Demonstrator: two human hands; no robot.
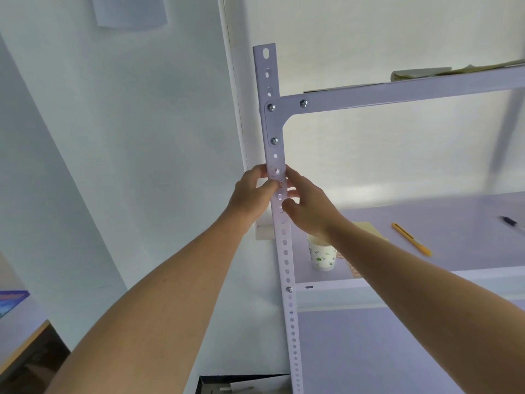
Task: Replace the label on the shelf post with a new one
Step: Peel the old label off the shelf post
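A white perforated shelf post (285, 251) rises through the middle of the view. Both hands meet on it just below the bolted corner bracket (273, 120). My left hand (251, 194) grips the post's left edge, thumb pressed on its front face. My right hand (305, 206) holds the right edge with fingertips on the front. A faint, pale label (277, 173) lies on the post between and just above my thumbs; its edges are hard to make out. Whether either hand pinches it, I cannot tell.
On the shelf board (426, 217) behind the post stand a paper cup (322, 255), a yellow utility knife (412, 238), a pen (511, 223) and a sheet of paper. The upper shelf (412, 89) carries papers. A white wall is at left.
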